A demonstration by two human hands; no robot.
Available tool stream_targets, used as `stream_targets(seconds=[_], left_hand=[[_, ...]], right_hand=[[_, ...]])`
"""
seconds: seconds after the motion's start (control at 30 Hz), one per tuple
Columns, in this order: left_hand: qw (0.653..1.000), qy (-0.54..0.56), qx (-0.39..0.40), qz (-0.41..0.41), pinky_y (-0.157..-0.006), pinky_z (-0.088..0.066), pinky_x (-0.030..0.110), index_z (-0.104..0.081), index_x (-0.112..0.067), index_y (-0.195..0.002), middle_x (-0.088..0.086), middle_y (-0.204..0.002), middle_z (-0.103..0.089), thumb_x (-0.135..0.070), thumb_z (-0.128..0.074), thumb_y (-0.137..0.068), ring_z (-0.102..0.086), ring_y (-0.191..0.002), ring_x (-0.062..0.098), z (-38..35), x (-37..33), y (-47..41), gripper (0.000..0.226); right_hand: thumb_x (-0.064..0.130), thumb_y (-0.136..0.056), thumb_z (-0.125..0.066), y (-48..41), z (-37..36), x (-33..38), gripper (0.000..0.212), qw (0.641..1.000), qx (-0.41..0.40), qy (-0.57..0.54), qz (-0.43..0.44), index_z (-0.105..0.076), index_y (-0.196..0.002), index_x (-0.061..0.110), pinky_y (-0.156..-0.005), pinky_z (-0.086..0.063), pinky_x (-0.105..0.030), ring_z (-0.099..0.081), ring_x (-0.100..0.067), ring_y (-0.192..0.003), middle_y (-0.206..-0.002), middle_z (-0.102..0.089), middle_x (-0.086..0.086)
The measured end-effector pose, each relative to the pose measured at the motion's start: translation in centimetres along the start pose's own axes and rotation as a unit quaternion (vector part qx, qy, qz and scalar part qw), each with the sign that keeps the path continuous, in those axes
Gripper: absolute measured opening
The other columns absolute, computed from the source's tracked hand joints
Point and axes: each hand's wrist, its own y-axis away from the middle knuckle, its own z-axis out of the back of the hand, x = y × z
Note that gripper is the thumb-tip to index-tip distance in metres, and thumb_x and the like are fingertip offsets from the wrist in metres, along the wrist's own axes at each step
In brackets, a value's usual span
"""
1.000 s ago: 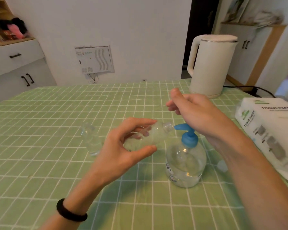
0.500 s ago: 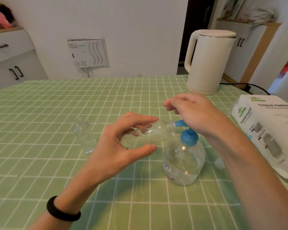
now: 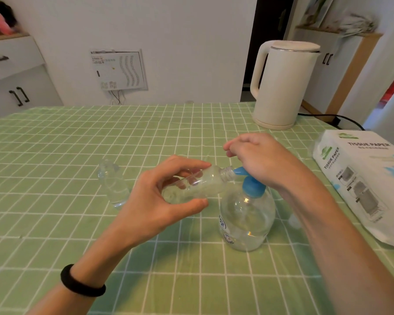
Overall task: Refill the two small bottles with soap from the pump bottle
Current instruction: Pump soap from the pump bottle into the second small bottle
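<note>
My left hand (image 3: 166,201) grips a small clear bottle (image 3: 205,181) tilted nearly flat, its open threaded neck held against the blue spout of the pump bottle (image 3: 247,214). The pump bottle is round and clear with a little soap at its bottom, standing on the green checked tablecloth. My right hand (image 3: 259,158) rests palm-down on the blue pump head, fingers loosely curled and holding nothing. A second small clear bottle (image 3: 113,183) stands upright on the cloth, left of my left hand.
A cream electric kettle (image 3: 282,85) stands at the back right with its black cord trailing right. A pack of tissue paper (image 3: 362,185) lies at the right edge. A small clear cap-like object (image 3: 293,220) lies behind my right forearm.
My right hand has come down onto the pump head, which now sits lower. The small bottle's neck stays at the spout. The camera has shifted slightly.
</note>
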Motion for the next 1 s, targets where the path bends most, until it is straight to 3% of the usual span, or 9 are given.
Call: stream_targets(seconds=[0.13, 0.23, 0.3, 0.37, 0.57, 0.63, 0.73, 0.83, 1.0], left_hand=[[1.0, 0.003, -0.007, 0.003, -0.092, -0.057, 0.047, -0.073, -0.032, -0.125, 0.0, -0.118, -0.073, -0.025, -0.086, -0.075, -0.07, -0.108, 0.024, 0.01, -0.07, -0.03, 0.053], [1.0, 0.006, -0.005, 0.002, -0.089, -0.057, 0.044, -0.072, -0.032, -0.126, -0.001, -0.117, -0.073, -0.025, -0.086, -0.075, -0.071, -0.105, 0.023, 0.07, -0.12, -0.18, 0.054], [1.0, 0.008, -0.001, 0.002, -0.088, -0.058, 0.042, -0.072, -0.03, -0.127, -0.002, -0.118, -0.073, -0.024, -0.086, -0.075, -0.07, -0.104, 0.022, 0.14, -0.07, -0.24, 0.054], [1.0, 0.006, -0.002, 0.002, -0.087, -0.058, 0.041, -0.072, -0.029, -0.127, -0.002, -0.117, -0.074, -0.024, -0.086, -0.075, -0.07, -0.105, 0.021, 0.21, -0.01, -0.16, 0.053], [1.0, 0.009, 0.012, 0.001, -0.092, -0.056, 0.056, -0.073, -0.03, -0.125, 0.001, -0.117, -0.074, -0.023, -0.087, -0.075, -0.071, -0.108, 0.028, 0.02, -0.09, -0.06, 0.052], [1.0, 0.009, 0.016, 0.0, -0.091, -0.056, 0.06, -0.073, -0.031, -0.125, 0.002, -0.117, -0.074, -0.023, -0.087, -0.075, -0.071, -0.107, 0.029, -0.03, -0.15, -0.05, 0.052], [1.0, 0.008, 0.014, 0.0, -0.091, -0.056, 0.059, -0.073, -0.031, -0.125, 0.002, -0.117, -0.073, -0.023, -0.087, -0.076, -0.071, -0.106, 0.028, 0.06, -0.32, 0.01, 0.052], [1.0, 0.009, 0.014, 0.005, -0.089, -0.056, 0.057, -0.072, -0.03, -0.125, 0.002, -0.117, -0.074, -0.024, -0.087, -0.076, -0.071, -0.106, 0.028, 0.15, -0.28, -0.11, 0.052], [1.0, 0.009, 0.013, 0.014, -0.087, -0.058, 0.052, -0.073, -0.027, -0.124, 0.002, -0.116, -0.074, -0.024, -0.086, -0.075, -0.071, -0.107, 0.026, 0.1, -0.27, -0.02, 0.05]], right_hand=[[0.031, -0.096, -0.05, -0.03, 0.24, 0.03, 0.026, 0.999, -0.027, 0.004, 0.036, -0.074, -0.1, 0.022, -0.062, -0.048, -0.026, -0.066, -0.008, -0.076, -0.078, -0.073, 0.013], [0.028, -0.091, -0.053, -0.19, 0.18, 0.01, 0.03, 1.0, -0.008, -0.005, 0.028, -0.076, -0.101, 0.011, -0.084, -0.056, -0.039, -0.069, -0.025, -0.099, -0.1, -0.077, -0.001], [0.023, -0.09, -0.055, -0.3, 0.05, -0.06, 0.028, 0.999, 0.017, -0.031, 0.009, -0.081, -0.091, 0.013, -0.092, -0.057, -0.041, -0.071, -0.021, -0.096, -0.094, -0.079, 0.0], [0.017, -0.092, -0.056, -0.43, -0.1, -0.11, 0.028, 0.999, 0.033, -0.041, 0.0, -0.082, -0.081, 0.02, -0.086, -0.054, -0.031, -0.07, -0.007, -0.087, -0.082, -0.079, 0.01], [0.019, -0.092, -0.055, -0.08, 0.07, -0.05, 0.029, 0.999, 0.021, -0.033, -0.003, -0.08, -0.078, 0.022, -0.074, -0.052, -0.025, -0.072, -0.007, -0.084, -0.075, -0.077, 0.014], [0.021, -0.092, -0.056, 0.1, 0.18, 0.09, 0.027, 0.999, 0.022, -0.029, 0.001, -0.08, -0.08, 0.019, -0.078, -0.055, -0.027, -0.073, -0.012, -0.087, -0.077, -0.078, 0.011], [0.025, -0.089, -0.056, 0.18, 0.25, 0.29, 0.028, 1.0, 0.007, -0.012, 0.013, -0.079, -0.088, 0.009, -0.089, -0.058, -0.045, -0.073, -0.028, -0.094, -0.086, -0.079, -0.001], [0.02, -0.09, -0.057, 0.09, 0.04, 0.39, 0.025, 1.0, 0.012, -0.012, -0.003, -0.08, -0.083, 0.016, -0.091, -0.057, -0.039, -0.073, -0.021, -0.093, -0.082, -0.079, 0.005], [0.021, -0.089, -0.057, 0.26, 0.0, 0.2, 0.026, 1.0, 0.004, 0.002, -0.005, -0.079, -0.091, 0.007, -0.091, -0.057, -0.045, -0.072, -0.031, -0.1, -0.093, -0.079, -0.009]])
